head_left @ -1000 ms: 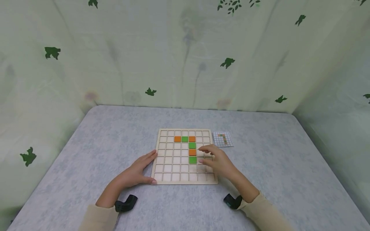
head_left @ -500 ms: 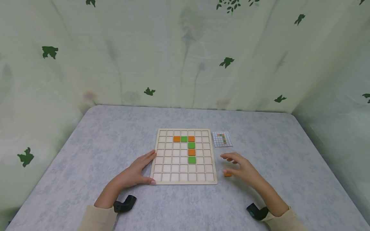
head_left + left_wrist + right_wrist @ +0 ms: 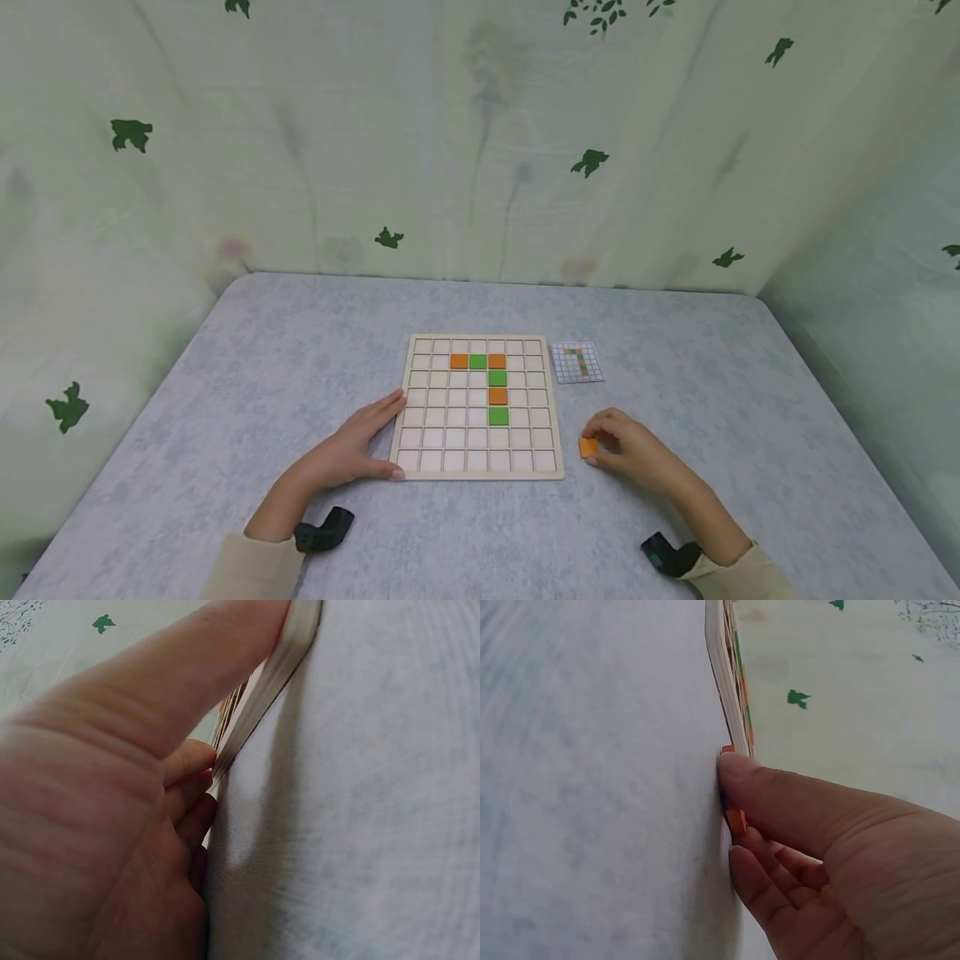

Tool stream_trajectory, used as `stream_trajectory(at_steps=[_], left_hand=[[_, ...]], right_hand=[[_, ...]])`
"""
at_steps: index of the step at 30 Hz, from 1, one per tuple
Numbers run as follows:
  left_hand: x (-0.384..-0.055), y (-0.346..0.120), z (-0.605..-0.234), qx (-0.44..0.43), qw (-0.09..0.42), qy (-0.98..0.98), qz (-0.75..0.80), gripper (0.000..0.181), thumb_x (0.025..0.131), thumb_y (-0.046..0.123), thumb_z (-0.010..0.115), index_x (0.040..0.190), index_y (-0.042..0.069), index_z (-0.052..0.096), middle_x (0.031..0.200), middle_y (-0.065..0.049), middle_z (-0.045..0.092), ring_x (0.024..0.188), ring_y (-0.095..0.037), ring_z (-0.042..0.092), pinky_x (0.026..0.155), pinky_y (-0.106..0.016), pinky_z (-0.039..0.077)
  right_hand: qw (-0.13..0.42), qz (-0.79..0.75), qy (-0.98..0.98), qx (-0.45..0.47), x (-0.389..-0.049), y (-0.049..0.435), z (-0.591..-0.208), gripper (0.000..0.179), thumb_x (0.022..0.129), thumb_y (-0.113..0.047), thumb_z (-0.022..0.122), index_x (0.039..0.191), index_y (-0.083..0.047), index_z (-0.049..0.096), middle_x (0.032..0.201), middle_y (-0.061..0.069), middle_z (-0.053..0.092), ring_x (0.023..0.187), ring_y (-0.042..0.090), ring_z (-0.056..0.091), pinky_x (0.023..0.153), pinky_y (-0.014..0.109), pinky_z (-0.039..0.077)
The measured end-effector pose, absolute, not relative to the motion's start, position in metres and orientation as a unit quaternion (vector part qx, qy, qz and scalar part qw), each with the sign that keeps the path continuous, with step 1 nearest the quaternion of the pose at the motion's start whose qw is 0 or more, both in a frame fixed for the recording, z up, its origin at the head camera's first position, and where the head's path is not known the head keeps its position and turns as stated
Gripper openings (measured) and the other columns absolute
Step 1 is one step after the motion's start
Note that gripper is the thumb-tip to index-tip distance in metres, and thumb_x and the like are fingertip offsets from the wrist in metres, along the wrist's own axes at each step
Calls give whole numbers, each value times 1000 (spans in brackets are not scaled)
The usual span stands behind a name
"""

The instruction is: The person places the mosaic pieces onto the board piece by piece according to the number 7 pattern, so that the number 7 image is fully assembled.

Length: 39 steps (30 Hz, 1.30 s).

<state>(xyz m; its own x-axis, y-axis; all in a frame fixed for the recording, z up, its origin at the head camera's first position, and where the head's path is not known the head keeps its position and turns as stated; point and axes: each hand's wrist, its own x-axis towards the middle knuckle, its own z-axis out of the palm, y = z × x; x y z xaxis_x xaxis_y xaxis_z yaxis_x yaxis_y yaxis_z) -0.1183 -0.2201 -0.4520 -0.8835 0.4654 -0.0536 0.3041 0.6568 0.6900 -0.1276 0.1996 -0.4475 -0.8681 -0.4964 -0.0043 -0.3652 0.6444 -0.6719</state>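
A square wooden grid board [image 3: 444,460] lies on the table. Orange and green square tiles sit in its cells, such as a green tile [image 3: 498,416], forming a bent line. My left hand [image 3: 351,446] rests against the board's left side, fingers straight along the edge and thumb at the near left corner. To the right of the board, my right hand [image 3: 630,448] pinches a loose orange tile [image 3: 588,448] between thumb and fingers, low over the table. In the right wrist view the thumb partly covers this orange tile [image 3: 736,822].
A small pattern card [image 3: 577,362] with a printed coloured grid lies beside the board's upper right edge. The grey-blue table [image 3: 315,325] ends at a pale curtain [image 3: 337,167] with leaf shapes. Each wrist carries a black device, like the right wrist camera [image 3: 670,555].
My right hand has moved off the board to the right, uncovering the grid, and its fingers have closed on the orange tile on the table. The left hand stays at the board.
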Motion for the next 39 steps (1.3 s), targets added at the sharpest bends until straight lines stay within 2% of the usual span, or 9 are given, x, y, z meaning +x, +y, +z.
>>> stream_trajectory(at_steps=[3, 12, 21, 27, 31, 34, 39], left_hand=[[-118, -220, -453, 214, 112, 903, 354, 106, 64, 50, 74, 142, 2, 22, 148, -13, 14, 132, -36, 11, 100, -56, 16], [-117, -220, -452, 213, 112, 901, 362, 106, 63, 48, 75, 142, 3, 22, 148, -12, 14, 132, -35, 11, 100, -55, 15], [-117, -220, -453, 215, 113, 901, 360, 105, 64, 49, 75, 142, 3, 21, 148, -12, 14, 132, -36, 11, 99, -56, 15], [-117, -219, -453, 214, 110, 902, 358, 105, 64, 49, 75, 142, 3, 22, 148, -12, 14, 132, -36, 11, 100, -55, 15], [-117, -219, -453, 215, 112, 901, 360, 105, 64, 49, 75, 142, 2, 22, 148, -12, 14, 132, -36, 11, 100, -56, 15], [-117, -219, -452, 216, 113, 901, 360, 105, 64, 49, 74, 142, 3, 22, 148, -12, 14, 132, -36, 11, 100, -56, 15], [-117, -219, -450, 214, 111, 901, 360, 105, 64, 48, 75, 142, 3, 22, 148, -13, 14, 132, -37, 12, 99, -56, 16]], right_hand=[[88, -340, 904, -242, -129, 197, -447, 19, 75, -16, 73, 91, -13, 62, 96, -4, 52, 86, 12, 50, 74, 26, 46], [49, -367, 881, -296, -135, 178, -425, 26, 79, -13, 69, 103, -8, 60, 98, -2, 57, 86, 15, 53, 72, 29, 47], [-2, -402, 852, -336, -142, 137, -424, 27, 74, -9, 72, 100, -8, 64, 93, -3, 60, 80, 13, 53, 65, 32, 47], [15, -422, 840, -342, -142, 113, -436, 24, 77, -15, 71, 99, -6, 65, 92, -1, 59, 79, 16, 53, 65, 25, 46], [33, -406, 851, -330, -140, 102, -445, 26, 79, -22, 69, 101, -8, 64, 92, -4, 57, 79, 13, 52, 68, 24, 45], [33, -396, 860, -319, -138, 96, -450, 25, 79, -21, 69, 100, -9, 63, 92, -5, 55, 81, 11, 50, 70, 24, 44], [25, -368, 877, -309, -136, 90, -452, 22, 78, -21, 70, 97, -11, 64, 93, -5, 51, 78, 8, 45, 65, 22, 41]])
